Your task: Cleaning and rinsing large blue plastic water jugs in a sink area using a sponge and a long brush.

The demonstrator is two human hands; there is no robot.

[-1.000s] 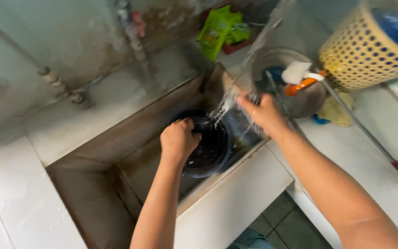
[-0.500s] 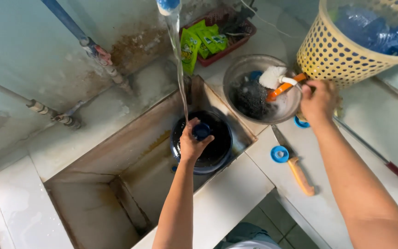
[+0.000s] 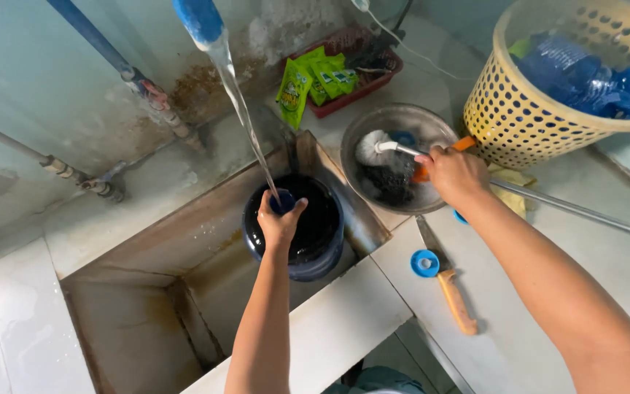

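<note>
1. Left hand: grip clamped on the rim of a dark pot, thumb and fingers closed over the edge.
2. Pot: round, black inside, standing in the sink at its right end, under a stream of water falling from a blue tap.
3. Right hand: grip clamped on the orange handle of a brush; the white bristle head lies inside a metal bowl.
4. Bowl: on the surface, just right of the sink, holding a dark scrubber.
5. Knife: orange handle, flat on the surface below the bowl, beside a small blue cap.
6. Yellow basket: far right, filled with blue items.
7. Red tray: behind the bowl, with green sachets leaning out.
8. Long metal rod: lies across the surface, passing the right wrist.
</note>
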